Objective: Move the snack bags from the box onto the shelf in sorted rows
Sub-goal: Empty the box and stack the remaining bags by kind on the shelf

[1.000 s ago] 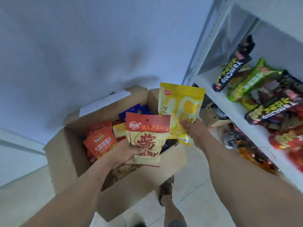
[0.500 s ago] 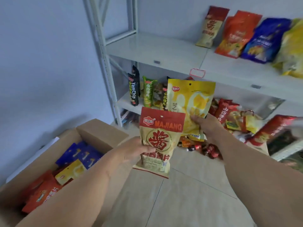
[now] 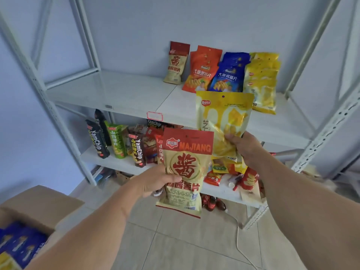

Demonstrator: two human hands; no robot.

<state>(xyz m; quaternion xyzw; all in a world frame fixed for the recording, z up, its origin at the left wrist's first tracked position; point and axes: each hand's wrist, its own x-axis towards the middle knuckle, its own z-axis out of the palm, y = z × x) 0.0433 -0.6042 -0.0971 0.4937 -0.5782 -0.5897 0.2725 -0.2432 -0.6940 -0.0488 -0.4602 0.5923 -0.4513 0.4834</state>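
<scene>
My left hand [image 3: 155, 182] grips a beige and red Majiang bag [image 3: 186, 168] by its left edge, upright in front of the lower shelf. My right hand [image 3: 245, 148] holds a yellow snack bag [image 3: 224, 117] higher, just before the upper shelf's [image 3: 120, 92] front edge. On that upper shelf, rows lean against the wall: one Majiang bag [image 3: 176, 63], orange bags [image 3: 202, 71], blue bags [image 3: 229, 73], yellow bags [image 3: 263, 78]. The cardboard box [image 3: 39, 205] sits at the lower left with blue bags [image 3: 21, 242] inside.
The lower shelf [image 3: 109, 162] carries black and green YamChip packs [image 3: 97, 141] and mixed red snacks. More packets lie on the tiled floor [image 3: 175, 240] under the rack. A white cable [image 3: 241, 248] runs across the floor. The rack's white posts [image 3: 321, 137] stand left and right.
My view swung from the box up to the shelves. Both hands rose and moved toward the rack with their bags; the yellow bag now sits at the upper shelf's height.
</scene>
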